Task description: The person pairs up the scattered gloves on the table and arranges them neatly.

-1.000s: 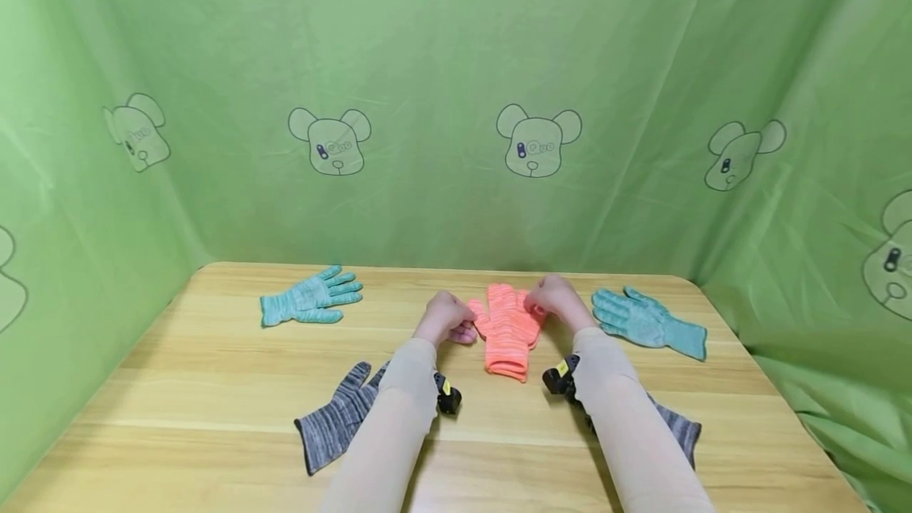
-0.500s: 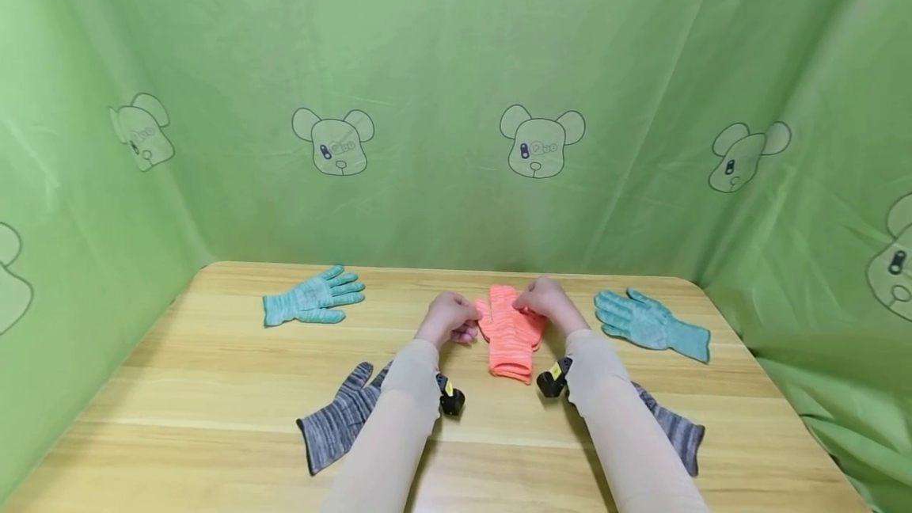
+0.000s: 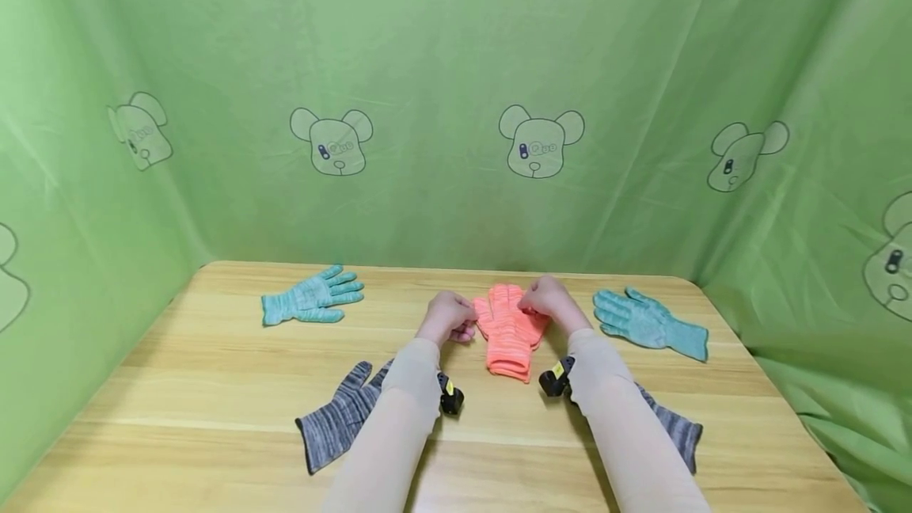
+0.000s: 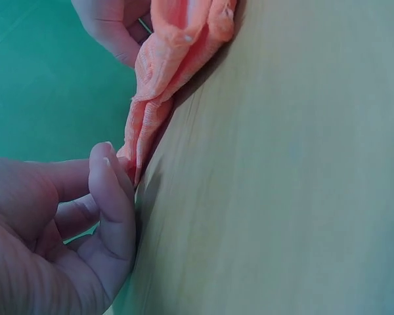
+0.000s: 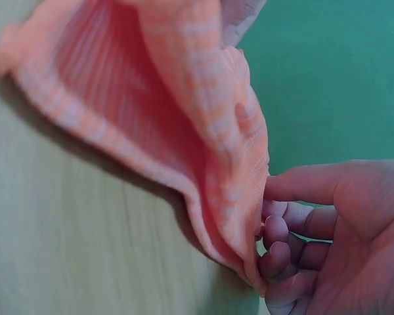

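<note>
An orange knitted glove lies flat near the far middle of the table, fingers away from me and cuff towards me. My left hand pinches the narrow tip at its left side; thumb and index finger meet there in the left wrist view. My right hand is at its upper right part. In the right wrist view, the right thumb and curled fingers grip the edge of the orange fabric, whose cuff gapes. Whether a second orange glove lies underneath, I cannot tell.
Teal gloves lie at the far left and far right. Grey striped gloves lie nearer, at left and right, partly hidden by my forearms. A green curtain surrounds the wooden table.
My right hand has shifted slightly left over the orange glove, then a little back to the right. My left hand has stayed at the glove's left side.
</note>
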`<state>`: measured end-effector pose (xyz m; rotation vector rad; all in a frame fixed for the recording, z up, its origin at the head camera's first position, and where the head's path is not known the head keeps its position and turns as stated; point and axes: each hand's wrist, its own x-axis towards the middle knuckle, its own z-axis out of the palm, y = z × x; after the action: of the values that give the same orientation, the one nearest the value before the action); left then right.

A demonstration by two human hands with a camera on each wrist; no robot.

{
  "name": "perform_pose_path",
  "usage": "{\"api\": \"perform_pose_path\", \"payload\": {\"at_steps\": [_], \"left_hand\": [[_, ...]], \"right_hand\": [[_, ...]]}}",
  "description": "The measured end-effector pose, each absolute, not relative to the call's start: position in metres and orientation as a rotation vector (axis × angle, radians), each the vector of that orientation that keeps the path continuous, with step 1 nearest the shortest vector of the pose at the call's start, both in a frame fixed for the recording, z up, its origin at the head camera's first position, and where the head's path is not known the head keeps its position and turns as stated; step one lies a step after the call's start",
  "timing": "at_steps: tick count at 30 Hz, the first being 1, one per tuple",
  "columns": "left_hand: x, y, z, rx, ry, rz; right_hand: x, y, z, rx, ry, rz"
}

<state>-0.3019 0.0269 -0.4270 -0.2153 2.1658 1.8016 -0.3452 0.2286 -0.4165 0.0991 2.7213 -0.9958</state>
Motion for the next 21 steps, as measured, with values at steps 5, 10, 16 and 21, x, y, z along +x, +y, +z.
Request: {"api": "perform_pose_path", "payload": {"at_steps": [5,10,16,21], "left_hand": [[-0.3032,0.0281,-0.4269,-0.238,2.202,1.774],[-0.303,0.0287,-0.4276,-0.254,2.205,1.768],[-0.3026,0.028,-0.429,-0.278,2.195,1.782],[-0.302,0.0269,-0.4288,-0.275,2.181,1.794]], "right_hand": [[-0.3457,0.2273,-0.4165,0.083,2.712,-1.012],[-0.345,0.225,-0.4166,0.064,2.725,-1.027],[-0.3442,0.2243,-0.4184,0.046,2.721,-1.034],[-0.3436,0.2245,-0.4184,0.057,2.708,-1.032]]}}
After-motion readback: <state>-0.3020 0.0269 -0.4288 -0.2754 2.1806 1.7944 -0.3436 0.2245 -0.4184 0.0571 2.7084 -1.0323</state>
